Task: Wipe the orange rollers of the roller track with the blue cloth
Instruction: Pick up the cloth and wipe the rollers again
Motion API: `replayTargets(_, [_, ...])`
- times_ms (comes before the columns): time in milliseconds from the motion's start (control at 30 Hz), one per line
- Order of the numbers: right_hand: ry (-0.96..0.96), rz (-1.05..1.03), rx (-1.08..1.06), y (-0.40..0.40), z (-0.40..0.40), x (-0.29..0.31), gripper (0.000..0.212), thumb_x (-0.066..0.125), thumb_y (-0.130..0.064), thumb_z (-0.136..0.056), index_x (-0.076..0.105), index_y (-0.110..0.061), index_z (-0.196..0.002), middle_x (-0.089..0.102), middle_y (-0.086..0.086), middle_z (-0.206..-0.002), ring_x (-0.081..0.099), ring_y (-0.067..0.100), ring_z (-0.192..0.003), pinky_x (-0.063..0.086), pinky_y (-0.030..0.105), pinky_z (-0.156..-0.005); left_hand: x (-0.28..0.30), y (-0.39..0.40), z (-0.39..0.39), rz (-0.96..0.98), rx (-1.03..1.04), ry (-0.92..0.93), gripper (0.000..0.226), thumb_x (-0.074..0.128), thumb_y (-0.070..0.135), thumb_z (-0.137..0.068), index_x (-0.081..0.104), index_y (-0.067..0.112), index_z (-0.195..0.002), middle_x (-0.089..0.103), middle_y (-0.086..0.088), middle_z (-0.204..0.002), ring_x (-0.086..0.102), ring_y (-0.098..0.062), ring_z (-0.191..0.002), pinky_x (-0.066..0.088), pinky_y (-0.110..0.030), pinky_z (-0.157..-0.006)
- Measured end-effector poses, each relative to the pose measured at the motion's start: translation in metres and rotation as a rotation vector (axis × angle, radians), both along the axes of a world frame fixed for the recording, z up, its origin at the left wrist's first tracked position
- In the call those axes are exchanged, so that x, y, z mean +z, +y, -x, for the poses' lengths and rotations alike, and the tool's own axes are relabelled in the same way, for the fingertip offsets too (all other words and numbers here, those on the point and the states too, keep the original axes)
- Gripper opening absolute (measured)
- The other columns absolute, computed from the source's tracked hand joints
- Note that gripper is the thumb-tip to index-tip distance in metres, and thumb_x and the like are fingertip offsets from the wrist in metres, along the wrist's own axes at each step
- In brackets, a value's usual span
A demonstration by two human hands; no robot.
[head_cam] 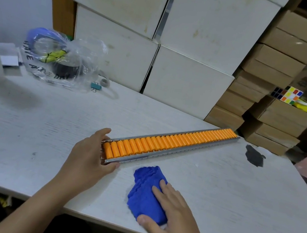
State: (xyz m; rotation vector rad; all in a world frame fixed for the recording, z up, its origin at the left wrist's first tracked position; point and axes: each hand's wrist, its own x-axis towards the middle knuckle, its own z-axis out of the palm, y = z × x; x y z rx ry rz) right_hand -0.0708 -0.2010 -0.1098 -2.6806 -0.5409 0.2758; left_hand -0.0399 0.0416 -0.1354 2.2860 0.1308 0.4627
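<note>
A long metal roller track (165, 152) with a row of orange rollers (164, 142) lies slantwise on the white table (45, 128), running from the middle to the far right. My left hand (88, 158) grips the track's near end, fingers over the far rail and thumb under the near rail. A folded blue cloth (146, 192) lies on the table just in front of that end, apart from the track. My right hand (171, 213) lies on the cloth's right side, with fingers stretched on top and the thumb curled round its near edge.
A clear plastic bag (60, 60) with tape rolls sits at the back left, with a teal binder clip (95, 86) beside it. White boxes (187, 81) and cardboard boxes (270, 115) stand behind the table. A puzzle cube (288, 94) rests on the cardboard boxes. A dark stain (254, 155) marks the table's right.
</note>
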Motion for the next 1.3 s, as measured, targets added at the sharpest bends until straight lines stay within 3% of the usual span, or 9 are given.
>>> replayTargets(133, [-0.128, -0.117, 0.002, -0.001, -0.001, -0.013, 0.082, 0.020, -0.090, -0.065, 0.054, -0.046, -0.125, 0.027, -0.040, -0.129, 0.029, -0.014, -0.125, 0.021, 0.018, -0.111, 0.000, 0.001, 0.001, 0.010, 0.000, -0.001, 0.091, 0.081, 0.038, -0.065, 0.032, 0.025, -0.140, 0.059, 0.004, -0.123, 0.055, -0.017, -0.108, 0.045, -0.035, -0.089])
replayTargets(233, [-0.152, -0.184, 0.009, 0.008, -0.009, -0.005, 0.025, 0.057, -0.056, -0.083, 0.059, -0.054, -0.107, 0.040, -0.046, -0.111, 0.042, -0.017, -0.110, 0.033, 0.015, -0.101, 0.000, 0.001, 0.001, 0.017, -0.004, 0.000, 0.091, 0.080, 0.038, -0.065, 0.031, 0.026, -0.140, 0.059, 0.005, -0.122, 0.055, -0.017, -0.107, 0.046, -0.035, -0.089])
replayTargets(367, [-0.173, -0.534, -0.033, 0.037, -0.032, 0.023, 0.036, 0.061, -0.023, -0.091, 0.057, -0.057, -0.101, 0.064, -0.032, -0.098, 0.056, -0.004, -0.100, 0.044, 0.014, -0.086, -0.002, 0.003, -0.001, 0.038, -0.010, 0.000, 0.090, 0.081, 0.033, -0.063, 0.034, 0.024, -0.139, 0.060, 0.004, -0.117, 0.058, -0.017, -0.100, 0.046, -0.031, -0.083])
replayTargets(533, [-0.489, -0.457, 0.191, 0.086, -0.059, 0.024, 0.032, 0.058, -0.016, -0.087, 0.064, -0.021, -0.118, 0.067, -0.007, -0.116, 0.054, 0.009, -0.107, 0.038, 0.025, -0.096, 0.002, -0.001, 0.000, 0.127, -0.001, 0.006, 0.085, 0.078, 0.025, -0.061, 0.037, 0.024, -0.136, 0.063, 0.010, -0.105, 0.061, -0.017, -0.096, 0.045, -0.030, -0.080])
replayTargets(633, [-0.513, -0.324, 0.338, 0.104, -0.065, 0.011, 0.030, 0.056, -0.012, -0.086, 0.063, -0.016, -0.114, 0.067, 0.001, -0.112, 0.054, 0.016, -0.105, 0.030, 0.028, -0.103, 0.002, 0.000, 0.001, 0.199, -0.018, 0.035, 0.087, 0.070, 0.027, -0.055, 0.039, 0.023, -0.136, 0.065, 0.015, -0.092, 0.061, -0.009, -0.086, 0.042, -0.021, -0.071])
replayTargets(700, [-0.459, -0.263, 0.414, 0.106, -0.068, 0.002, 0.031, 0.053, -0.010, -0.086, 0.062, -0.012, -0.115, 0.065, 0.003, -0.117, 0.054, 0.018, -0.112, 0.025, 0.035, -0.112, 0.001, 0.001, 0.001, 0.185, -0.037, 0.017, 0.090, 0.065, 0.027, -0.054, 0.034, 0.022, -0.138, 0.061, 0.019, -0.098, 0.060, -0.010, -0.089, 0.040, -0.020, -0.073])
replayTargets(867, [-0.357, -0.267, 0.430, 0.098, -0.073, -0.001, 0.040, 0.049, -0.013, -0.087, 0.059, -0.013, -0.126, 0.056, 0.001, -0.136, 0.042, 0.009, -0.132, 0.000, 0.026, -0.117, 0.000, 0.002, 0.001, 0.158, -0.054, -0.001, 0.094, 0.074, 0.031, -0.057, 0.031, 0.022, -0.140, 0.058, 0.013, -0.112, 0.058, -0.013, -0.097, 0.039, -0.023, -0.080])
replayTargets(1133, [-0.376, -0.256, 0.326, 0.071, -0.091, -0.004, 0.043, 0.048, -0.015, -0.088, 0.057, -0.017, -0.130, 0.052, -0.003, -0.140, 0.036, 0.006, -0.135, -0.004, 0.024, -0.116, -0.001, 0.000, 0.000, 0.062, -0.028, 0.005, 0.090, 0.068, 0.036, -0.058, 0.033, 0.022, -0.140, 0.057, 0.009, -0.113, 0.058, -0.015, -0.101, 0.038, -0.024, -0.084])
replayTargets(1300, [-0.386, -0.234, 0.294, 0.057, -0.102, -0.005, 0.044, 0.045, -0.017, -0.088, 0.056, -0.018, -0.131, 0.050, -0.004, -0.141, 0.035, 0.004, -0.136, -0.004, 0.024, -0.116, 0.001, -0.013, -0.003, -0.293, -0.025, -0.021, 0.087, 0.051, 0.051, -0.059, 0.043, 0.009, -0.136, 0.060, -0.008, -0.114, 0.058, -0.029, -0.101, 0.042, -0.036, -0.087])
